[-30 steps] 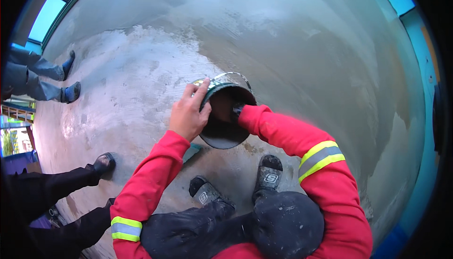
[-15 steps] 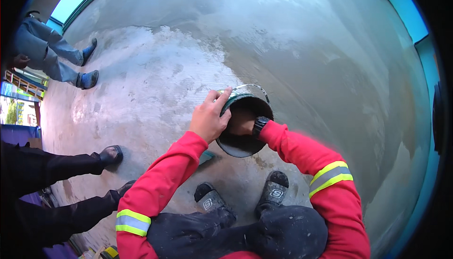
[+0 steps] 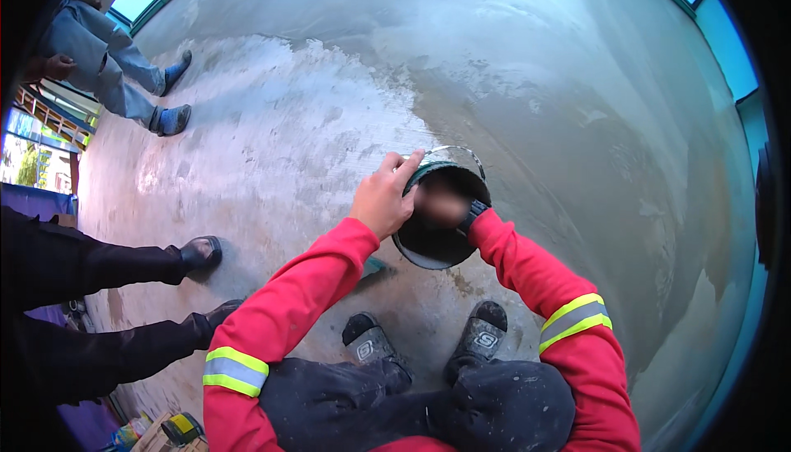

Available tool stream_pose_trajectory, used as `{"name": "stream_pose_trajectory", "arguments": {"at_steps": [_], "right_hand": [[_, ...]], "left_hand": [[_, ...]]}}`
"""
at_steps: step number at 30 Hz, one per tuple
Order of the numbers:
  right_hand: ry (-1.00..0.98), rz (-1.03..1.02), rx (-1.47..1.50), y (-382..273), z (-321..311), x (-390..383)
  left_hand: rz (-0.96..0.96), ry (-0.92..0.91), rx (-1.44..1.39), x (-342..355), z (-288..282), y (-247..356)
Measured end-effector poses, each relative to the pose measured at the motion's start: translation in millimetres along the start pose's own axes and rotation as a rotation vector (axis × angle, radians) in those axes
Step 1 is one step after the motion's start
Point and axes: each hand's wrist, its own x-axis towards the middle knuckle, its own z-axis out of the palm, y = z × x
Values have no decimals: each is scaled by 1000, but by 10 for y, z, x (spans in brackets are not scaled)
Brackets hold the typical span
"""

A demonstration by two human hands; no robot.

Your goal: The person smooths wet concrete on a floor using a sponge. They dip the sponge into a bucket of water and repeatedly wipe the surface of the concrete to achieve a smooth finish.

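A dark bucket (image 3: 434,248) is tilted with its mouth toward me, above the floor in front of my feet. My left hand (image 3: 386,198) is closed on its left rim, with fingers over the edge. My right hand (image 3: 443,206) reaches inside the bucket up to a dark watch (image 3: 473,215). It is blurred, and I cannot make out its fingers or whether they hold anything. The bucket's thin wire handle (image 3: 478,160) stands up beyond the far rim. Low behind my left forearm, a flat teal thing (image 3: 372,267) shows in part.
Wet grey screed (image 3: 577,163) covers the far and right floor; paler, rough concrete (image 3: 247,139) lies left. Two people stand at left, one in light trousers (image 3: 111,56), one in dark trousers (image 3: 124,271). Assorted items (image 3: 177,429), one yellow and black, lie at lower left.
My hands and the bucket sit slightly further right in the picture, and the view has shifted a little. My left hand keeps its grip on the rim; my right hand stays inside.
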Motion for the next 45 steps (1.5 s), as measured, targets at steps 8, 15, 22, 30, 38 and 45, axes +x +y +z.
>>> {"name": "stream_pose_trajectory", "arguments": {"at_steps": [8, 15, 22, 30, 38, 45], "right_hand": [[68, -239, -349, 36, 4, 161], [-4, -242, -542, 34, -52, 302], [-92, -16, -674, -658, -122, 389], [146, -171, -125, -1206, -189, 336], [531, -84, 493, -1330, -901, -76], [940, 134, 884, -614, -1280, -630]], "left_hand": [[38, 76, -44, 42, 31, -160], [-59, 74, -103, 76, -8, -324], [-196, 107, -174, 20, -178, -878], [-502, 125, -466, -1209, 119, -1920], [-569, -34, 96, -2074, 637, -1717], [-659, 260, -397, -1049, -111, -2062]]}}
